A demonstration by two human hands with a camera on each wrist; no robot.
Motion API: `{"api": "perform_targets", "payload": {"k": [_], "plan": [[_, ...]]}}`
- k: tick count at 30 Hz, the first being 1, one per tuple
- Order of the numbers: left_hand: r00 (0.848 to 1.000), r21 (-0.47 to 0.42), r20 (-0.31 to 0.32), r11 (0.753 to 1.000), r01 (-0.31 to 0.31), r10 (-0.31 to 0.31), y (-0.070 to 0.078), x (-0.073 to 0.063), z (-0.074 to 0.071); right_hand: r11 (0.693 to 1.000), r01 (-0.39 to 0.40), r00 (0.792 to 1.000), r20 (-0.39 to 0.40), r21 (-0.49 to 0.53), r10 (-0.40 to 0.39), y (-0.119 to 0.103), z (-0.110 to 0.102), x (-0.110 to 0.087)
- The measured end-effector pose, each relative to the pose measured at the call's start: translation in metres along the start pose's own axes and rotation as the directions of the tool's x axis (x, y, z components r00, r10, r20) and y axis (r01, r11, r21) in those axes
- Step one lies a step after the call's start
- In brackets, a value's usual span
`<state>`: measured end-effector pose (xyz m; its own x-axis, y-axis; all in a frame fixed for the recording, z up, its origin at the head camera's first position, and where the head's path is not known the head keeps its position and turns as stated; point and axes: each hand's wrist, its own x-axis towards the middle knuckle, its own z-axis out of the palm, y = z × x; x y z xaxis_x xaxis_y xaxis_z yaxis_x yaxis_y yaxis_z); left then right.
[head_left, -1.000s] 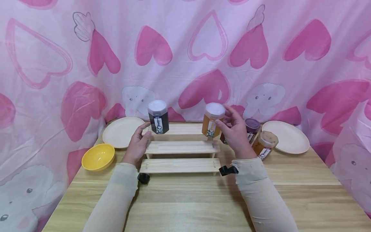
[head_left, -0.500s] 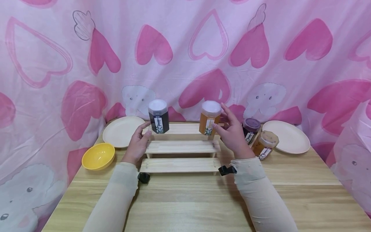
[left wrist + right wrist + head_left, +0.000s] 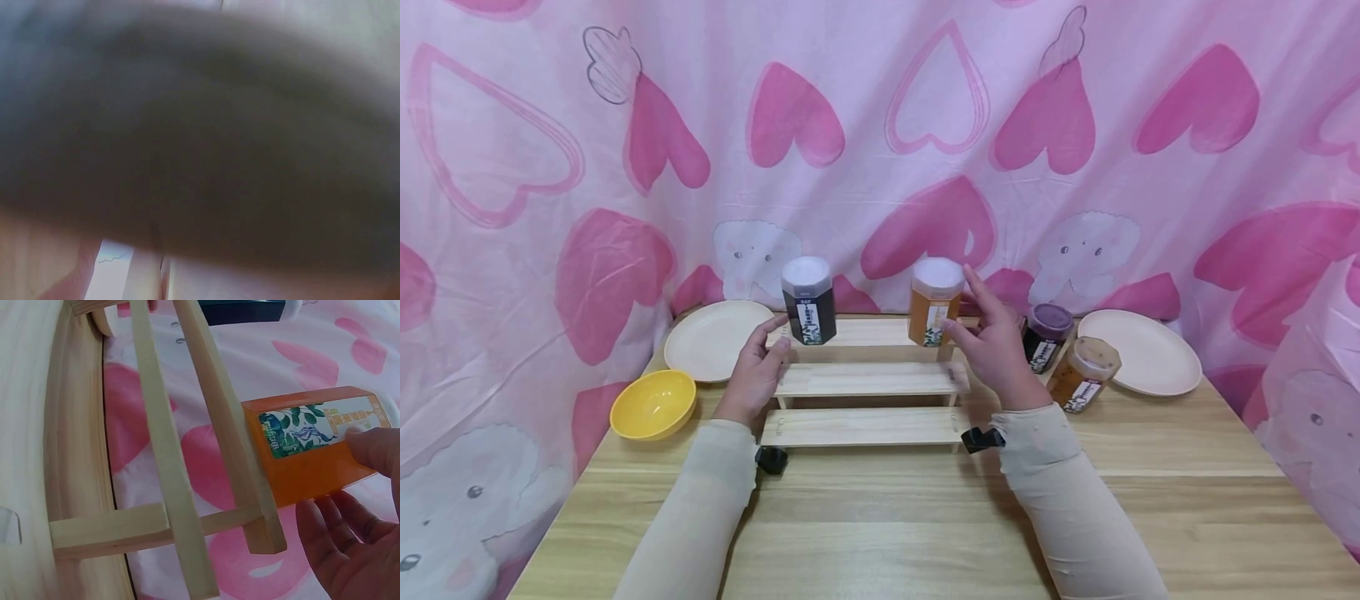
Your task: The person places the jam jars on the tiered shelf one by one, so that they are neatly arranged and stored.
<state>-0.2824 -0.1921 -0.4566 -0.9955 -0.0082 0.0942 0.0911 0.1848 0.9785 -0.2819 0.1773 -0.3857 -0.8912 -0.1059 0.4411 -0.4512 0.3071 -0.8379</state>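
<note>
a pink heart-patterned curtain (image 3: 865,100) hangs behind everything, and a wooden table (image 3: 865,533) runs up to it. near the back of the table stands a stepped wooden rack (image 3: 872,379) with three planks; it sits between the two arms, probably so that both can reach it, and each plank rises behind the next, which should let things at the back show. one plate (image 3: 718,340) lies to its left and a second plate (image 3: 1157,358) well off to its right, likely out there to be clear of the hands. a yellow bowl (image 3: 655,404) sits just in front of the left plate. the right hand (image 3: 996,354) comes in from the side and holds the orange jar (image 3: 936,312), thumb on the label; that side grip seems chosen to leave the base free. the left hand (image 3: 756,371) reaches forward, thumb and forefinger loosely spread at the left side of the dark jar (image 3: 808,308); i cannot tell whether it touches. the dark jar stands upright on the top plank; the orange one is upright at that plank's right part, whether fully resting is unclear. a brown jar (image 3: 1084,375) and a purple-lidded jar (image 3: 1045,337) stand beyond the right wrist.
</note>
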Motion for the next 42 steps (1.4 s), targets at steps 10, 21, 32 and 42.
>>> {"api": "perform_targets", "payload": {"k": [10, 21, 32, 42], "plan": [[1.0, -0.026, 0.01, 1.0, 0.002, -0.002, 0.001, 0.0, 0.0, 1.0, -0.029, 0.999, 0.014, -0.012, 0.029, 0.0, 0.011, 0.0], [1.0, -0.021, 0.004, 1.0, 0.009, -0.009, 0.004, -0.001, 0.0, 0.999, -0.039, 0.999, -0.022, -0.005, 0.039, 0.001, 0.018, 0.001], [0.999, -0.029, 0.02, 0.999, 0.026, -0.025, 0.004, 0.0, 0.001, 0.996, -0.088, 0.991, -0.106, -0.016, 0.086, -0.006, -0.005, 0.002], [1.0, -0.021, 0.01, 0.999, 0.027, -0.027, 0.002, -0.001, 0.0, 0.932, -0.223, 0.974, -0.028, -0.287, 0.224, -0.018, -0.083, -0.005]]}}
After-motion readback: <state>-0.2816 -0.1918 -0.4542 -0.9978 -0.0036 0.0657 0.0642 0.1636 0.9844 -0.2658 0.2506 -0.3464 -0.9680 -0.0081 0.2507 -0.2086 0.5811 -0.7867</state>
